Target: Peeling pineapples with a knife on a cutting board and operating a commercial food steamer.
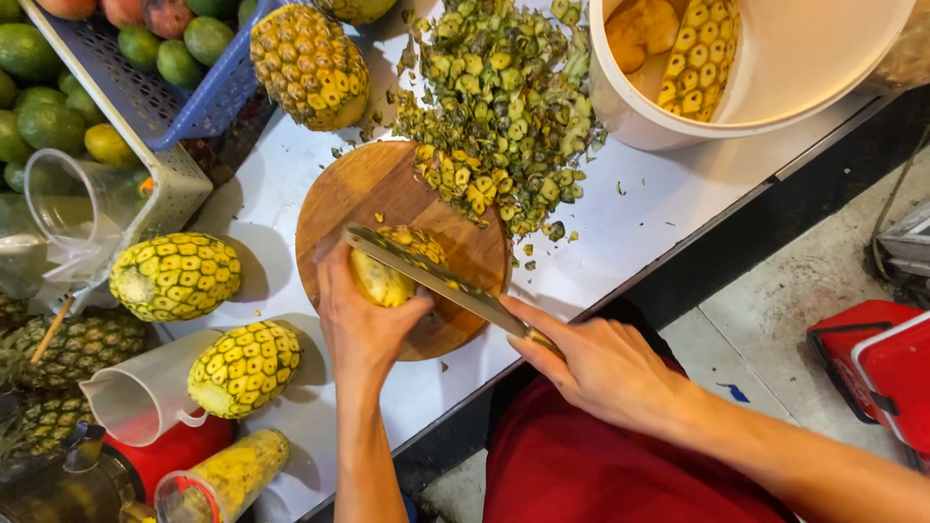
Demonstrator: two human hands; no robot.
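Knife (436, 279) clenched in right hand (601, 363); left hand (363, 324) grips pineapple (392, 271).

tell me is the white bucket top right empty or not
Not empty: the white bucket holds peeled pineapples along its left inside wall.

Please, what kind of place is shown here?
Probably a fruit or juice stall: a knife trims a pineapple on a board, beside peel scraps and baskets of fruit.
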